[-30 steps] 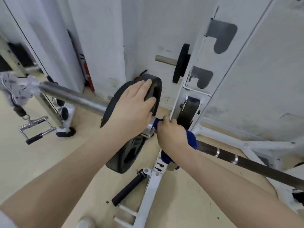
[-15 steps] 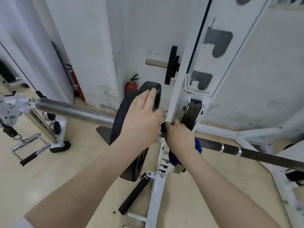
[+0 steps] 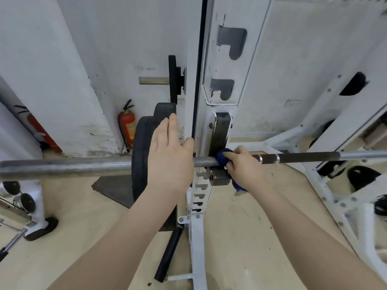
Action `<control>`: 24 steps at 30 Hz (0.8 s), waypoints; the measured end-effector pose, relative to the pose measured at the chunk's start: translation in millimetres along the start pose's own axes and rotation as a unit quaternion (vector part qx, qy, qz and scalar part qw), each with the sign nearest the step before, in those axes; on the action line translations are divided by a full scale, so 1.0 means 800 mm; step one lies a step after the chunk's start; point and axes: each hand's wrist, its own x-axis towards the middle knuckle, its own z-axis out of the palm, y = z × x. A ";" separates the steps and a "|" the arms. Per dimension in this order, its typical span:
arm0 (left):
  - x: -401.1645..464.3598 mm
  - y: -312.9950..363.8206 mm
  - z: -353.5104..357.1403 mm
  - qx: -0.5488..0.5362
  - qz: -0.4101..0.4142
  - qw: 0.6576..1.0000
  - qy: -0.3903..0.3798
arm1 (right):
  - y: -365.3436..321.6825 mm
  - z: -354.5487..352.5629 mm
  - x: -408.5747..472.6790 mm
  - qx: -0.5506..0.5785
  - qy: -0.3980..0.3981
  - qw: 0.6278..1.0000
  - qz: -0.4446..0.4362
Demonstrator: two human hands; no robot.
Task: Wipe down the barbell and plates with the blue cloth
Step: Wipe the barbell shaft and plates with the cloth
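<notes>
A steel barbell [image 3: 62, 167] runs across the view at hand height, resting in a white rack. Black plates [image 3: 140, 155] sit on its left sleeve. My left hand [image 3: 169, 155] lies flat on the inner plate's face, fingers straight and pointing up, thumb toward the rack post. My right hand [image 3: 244, 166] grips the bar just right of the rack post, with the blue cloth [image 3: 222, 156] wrapped between palm and bar; a tail of cloth hangs below the wrist. The dark knurled part of the bar [image 3: 303, 157] extends to the right.
The white rack upright [image 3: 211, 59] stands directly behind the bar between my hands. A red fire extinguisher [image 3: 127, 125] stands by the wall at left. A small black plate hangs on a storage peg [image 3: 154, 80] above. A dark floor mat [image 3: 113, 189] lies under the plates.
The view has swung so the bar now lies level. My right hand with the cloth has slid right along the bar, past the rack post. My left hand stays on the plate.
</notes>
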 end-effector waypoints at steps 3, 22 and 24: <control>-0.005 0.001 -0.003 0.014 0.010 1.000 -0.008 | -0.017 0.007 -0.001 0.009 -0.020 0.998 -0.051; 0.016 0.075 0.081 0.021 -0.031 0.964 -0.263 | 0.085 0.018 0.010 -0.036 0.087 0.967 -0.237; 0.015 0.073 0.090 0.017 -0.038 0.968 -0.247 | 0.115 0.006 0.022 -0.060 0.110 0.961 -0.246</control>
